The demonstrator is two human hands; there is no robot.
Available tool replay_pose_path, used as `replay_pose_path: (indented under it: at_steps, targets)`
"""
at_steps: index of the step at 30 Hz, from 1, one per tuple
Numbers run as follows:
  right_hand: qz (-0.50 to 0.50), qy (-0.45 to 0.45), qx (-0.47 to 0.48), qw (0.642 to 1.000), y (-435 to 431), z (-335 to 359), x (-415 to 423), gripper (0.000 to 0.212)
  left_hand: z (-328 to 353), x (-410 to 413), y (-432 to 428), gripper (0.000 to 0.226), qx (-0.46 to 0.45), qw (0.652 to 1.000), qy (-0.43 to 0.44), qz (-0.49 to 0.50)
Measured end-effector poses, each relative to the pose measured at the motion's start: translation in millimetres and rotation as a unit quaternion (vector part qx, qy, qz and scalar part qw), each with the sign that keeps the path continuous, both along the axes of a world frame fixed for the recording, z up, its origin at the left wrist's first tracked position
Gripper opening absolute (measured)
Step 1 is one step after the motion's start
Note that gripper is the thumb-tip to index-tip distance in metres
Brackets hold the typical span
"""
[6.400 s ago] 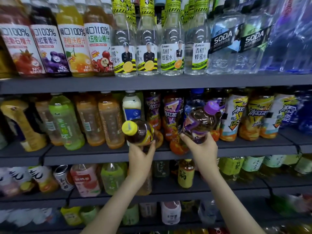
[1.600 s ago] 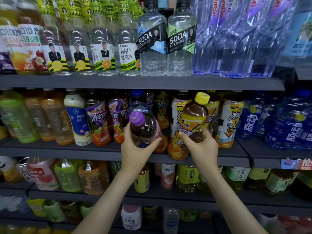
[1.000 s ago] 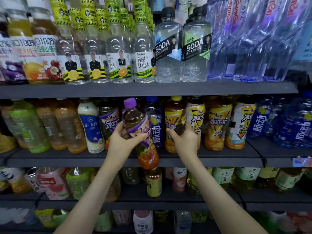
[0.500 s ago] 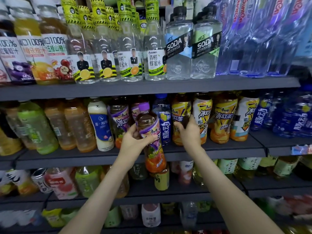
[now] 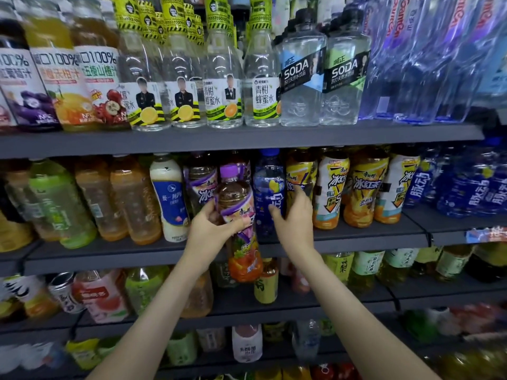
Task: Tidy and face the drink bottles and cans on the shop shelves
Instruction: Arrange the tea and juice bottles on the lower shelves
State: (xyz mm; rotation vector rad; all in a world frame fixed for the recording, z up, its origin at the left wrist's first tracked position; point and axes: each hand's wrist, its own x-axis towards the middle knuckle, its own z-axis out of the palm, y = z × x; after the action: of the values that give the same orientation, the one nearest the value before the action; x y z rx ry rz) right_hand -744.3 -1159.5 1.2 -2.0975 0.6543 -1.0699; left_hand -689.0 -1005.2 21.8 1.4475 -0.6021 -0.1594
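Tea bottle (image 5: 233, 194), glossy plastic, left hand (image 5: 211, 231); blue bottle (image 5: 267, 185), right hand (image 5: 295, 219).

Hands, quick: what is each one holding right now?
Left hand: grips the purple-capped plastic tea bottle.
Right hand: curled round the blue plastic bottle standing on the grey shelf.
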Motion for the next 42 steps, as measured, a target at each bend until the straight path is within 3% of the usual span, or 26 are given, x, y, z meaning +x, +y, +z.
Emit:
replay_pose_path:
  at_steps: [8,13,18,24,32,42]
  targets:
    - [-0.086,0.030,0.012,0.996,27.6,-18.6,40.6,0.086,-3.7,15.2,21.5,0.039,-0.011,0.999,0.022,0.031]
    - [-0.111,0.013,0.019,0.994,25.5,-19.8,50.3,0.081,-7.7,19.3,23.7,0.037,-0.001,0.999,0.027,0.020]
    - [-0.083,-0.052,0.017,0.995,23.6,-24.1,36.3,0.066,-7.4,20.3,19.1,0.038,0.003,1.000,0.015,0.005]
    - [-0.008,-0.097,0.055,0.994,12.0,-27.7,-11.5,0.069,-7.7,7.9,-4.8,0.039,0.009,0.999,-0.003,-0.034]
    - [-0.016,-0.119,0.099,0.988,-52.8,-28.8,-95.2,0.058,-6.0,-38.9,-75.8,0.052,0.026,0.993,-0.042,-0.105]
    - [-0.090,-0.171,0.117,0.974,-208.2,-17.7,-175.0,0.056,-6.7,-122.8,-228.5,0.042,0.022,0.989,-0.038,-0.140]
